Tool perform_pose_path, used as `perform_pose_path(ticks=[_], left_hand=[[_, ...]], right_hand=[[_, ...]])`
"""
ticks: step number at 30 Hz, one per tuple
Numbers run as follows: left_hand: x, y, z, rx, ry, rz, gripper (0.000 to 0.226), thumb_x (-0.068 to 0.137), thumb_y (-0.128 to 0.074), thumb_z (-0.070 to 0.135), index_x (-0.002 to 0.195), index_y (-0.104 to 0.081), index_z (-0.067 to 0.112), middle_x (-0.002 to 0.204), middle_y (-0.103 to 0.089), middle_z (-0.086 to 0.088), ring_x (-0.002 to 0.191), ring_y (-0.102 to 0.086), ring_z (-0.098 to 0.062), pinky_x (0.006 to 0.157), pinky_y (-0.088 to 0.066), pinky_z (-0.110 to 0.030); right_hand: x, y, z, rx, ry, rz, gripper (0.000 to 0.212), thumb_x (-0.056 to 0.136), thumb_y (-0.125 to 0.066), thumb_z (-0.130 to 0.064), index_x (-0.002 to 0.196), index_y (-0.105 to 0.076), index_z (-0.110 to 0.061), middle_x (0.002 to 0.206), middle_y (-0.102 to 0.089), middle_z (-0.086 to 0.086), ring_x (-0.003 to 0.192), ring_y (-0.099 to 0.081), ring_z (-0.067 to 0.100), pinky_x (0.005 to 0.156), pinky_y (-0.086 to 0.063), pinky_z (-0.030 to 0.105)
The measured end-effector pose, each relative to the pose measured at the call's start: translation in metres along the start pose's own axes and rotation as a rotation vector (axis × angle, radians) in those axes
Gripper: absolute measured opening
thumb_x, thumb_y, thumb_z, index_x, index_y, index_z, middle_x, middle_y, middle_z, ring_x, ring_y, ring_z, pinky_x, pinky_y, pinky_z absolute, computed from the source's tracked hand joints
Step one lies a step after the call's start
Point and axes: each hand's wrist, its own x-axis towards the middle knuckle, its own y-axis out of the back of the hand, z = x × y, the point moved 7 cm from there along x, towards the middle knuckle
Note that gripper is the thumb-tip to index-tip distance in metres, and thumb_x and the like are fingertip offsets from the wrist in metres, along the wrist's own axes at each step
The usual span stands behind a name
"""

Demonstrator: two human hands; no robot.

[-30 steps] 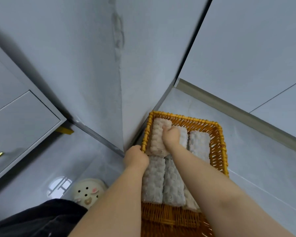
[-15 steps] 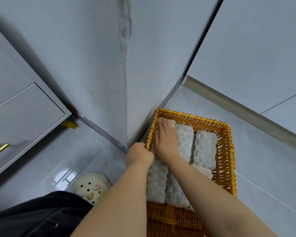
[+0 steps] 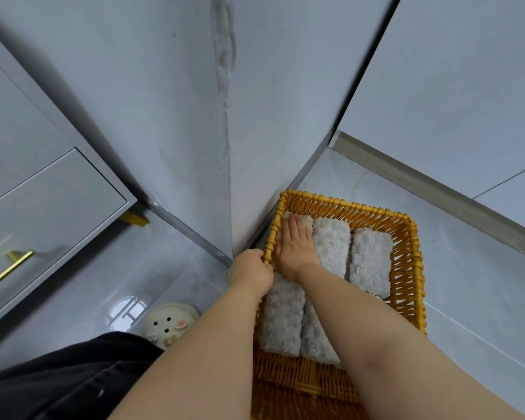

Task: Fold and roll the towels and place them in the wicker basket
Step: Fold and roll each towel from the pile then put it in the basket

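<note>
Here right hand (image 3: 296, 248) lies flat on towel (image 3: 306, 221).

Orange wicker basket (image 3: 406, 268), rectangular, at 5 o'clock on the floor. Inside, pale fluffy rolled towels (image 3: 331, 250) lie side by side in two rows, long axes toward 12 o'clock, touching.

rolled towels (image 3: 331, 250) in basket (image 3: 406, 268), on floor (image 3: 482, 283)

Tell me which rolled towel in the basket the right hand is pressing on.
The right hand lies flat on the far-left towel, tucked against the wicker basket's left wall. The other rolls in that row, the middle towel and right towel, lie untouched.
</note>
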Motion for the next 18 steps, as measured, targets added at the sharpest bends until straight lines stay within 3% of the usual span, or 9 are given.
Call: perform_pose_path(ticks=[2, 5, 7, 11, 13, 18], left_hand=[[-0.004, 0.002, 0.002, -0.015, -0.050, -0.024, 0.019, 0.088, -0.052, 0.016, 0.070, -0.057, 0.020, 0.073, -0.060, 0.002, 0.079, -0.060, -0.023, 0.072, -0.051, -0.034], [-0.014, 0.011, 0.006, -0.065, -0.084, -0.062, 0.011, 0.088, -0.053, 0.016, 0.090, -0.062, 0.022, 0.088, -0.064, 0.004, 0.088, -0.063, -0.021, 0.084, -0.053, -0.037], [-0.021, 0.020, 0.010, -0.085, -0.091, -0.068, 0.020, 0.087, -0.054, 0.016, 0.101, -0.061, 0.029, 0.095, -0.065, 0.003, 0.094, -0.063, -0.021, 0.088, -0.052, -0.037], [-0.036, 0.038, 0.026, -0.129, -0.138, -0.039, 0.038, 0.089, -0.051, 0.012, 0.125, -0.058, 0.018, 0.115, -0.064, -0.001, 0.108, -0.059, -0.020, 0.096, -0.047, -0.033], [-0.046, 0.051, 0.037, -0.140, -0.185, 0.004, 0.040, 0.090, -0.049, 0.010, 0.130, -0.055, 0.016, 0.123, -0.061, -0.003, 0.114, -0.056, -0.019, 0.096, -0.043, -0.026], [-0.085, 0.088, 0.078, -0.202, -0.362, 0.080, 0.038, 0.088, -0.050, 0.005, 0.124, -0.058, 0.015, 0.117, -0.061, 0.001, 0.107, -0.055, -0.014, 0.093, -0.041, -0.021]], right_hand=[[-0.001, 0.014, 0.000, 0.040, 0.025, -0.015, 0.060, 0.102, -0.017, -0.034, 0.152, 0.000, -0.007, 0.160, 0.004, 0.010, 0.148, 0.007, 0.024, 0.118, 0.005, 0.040], [-0.010, 0.048, 0.001, 0.152, 0.072, 0.099, 0.056, 0.102, -0.024, -0.032, 0.152, -0.016, -0.009, 0.159, -0.014, 0.009, 0.147, -0.009, 0.025, 0.120, -0.007, 0.043], [-0.021, 0.064, 0.002, 0.186, 0.080, 0.133, 0.053, 0.102, -0.028, -0.032, 0.149, -0.022, -0.009, 0.157, -0.019, 0.009, 0.146, -0.013, 0.026, 0.119, -0.014, 0.044], [-0.046, 0.098, 0.009, 0.223, 0.031, 0.172, 0.051, 0.103, -0.028, -0.030, 0.148, -0.026, -0.005, 0.157, -0.019, 0.013, 0.145, -0.015, 0.025, 0.119, -0.013, 0.036], [-0.060, 0.123, 0.010, 0.226, 0.058, 0.244, 0.049, 0.103, -0.031, -0.028, 0.146, -0.029, -0.004, 0.154, -0.026, 0.014, 0.143, -0.021, 0.025, 0.117, -0.014, 0.032], [-0.089, 0.193, 0.006, 0.265, 0.091, 0.403, 0.049, 0.102, -0.036, -0.029, 0.145, -0.033, -0.007, 0.153, -0.030, 0.013, 0.141, -0.026, 0.026, 0.115, -0.019, 0.033]])
